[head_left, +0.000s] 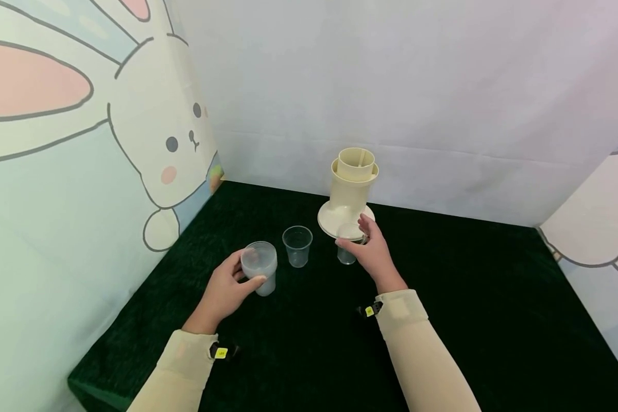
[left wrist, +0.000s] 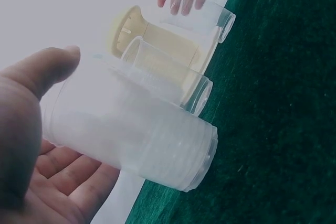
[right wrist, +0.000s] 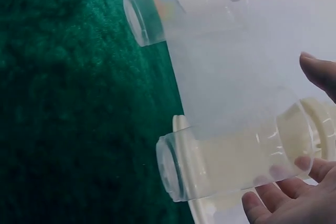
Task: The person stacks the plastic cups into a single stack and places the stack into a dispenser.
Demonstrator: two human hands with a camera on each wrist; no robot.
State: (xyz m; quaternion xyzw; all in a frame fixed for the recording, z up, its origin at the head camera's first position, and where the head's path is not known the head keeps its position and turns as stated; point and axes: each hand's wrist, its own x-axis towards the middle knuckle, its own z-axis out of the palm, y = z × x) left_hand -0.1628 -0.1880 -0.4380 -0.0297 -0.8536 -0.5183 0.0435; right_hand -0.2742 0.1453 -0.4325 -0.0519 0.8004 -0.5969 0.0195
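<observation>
My left hand [head_left: 222, 293] holds a stack of clear plastic cups [head_left: 261, 268], thumb on the near side and fingers round the far side. In the left wrist view the nested cups [left wrist: 142, 129] show several close rings near their base. A single clear plastic cup [head_left: 297, 247] stands upright right of the stack. Another clear cup [head_left: 347, 257] stands further right, between the spread thumb and fingers of my right hand [head_left: 375, 258]. In the right wrist view the fingertips lie right at this cup's [right wrist: 231, 156] side, while the thumb stays apart from it.
A cream plastic cup-shaped holder [head_left: 348, 193] with a round base stands behind the right cup, near the back wall. Dark green cloth [head_left: 309, 349] covers the table. A cartoon rabbit backdrop [head_left: 159, 126] runs along the left side.
</observation>
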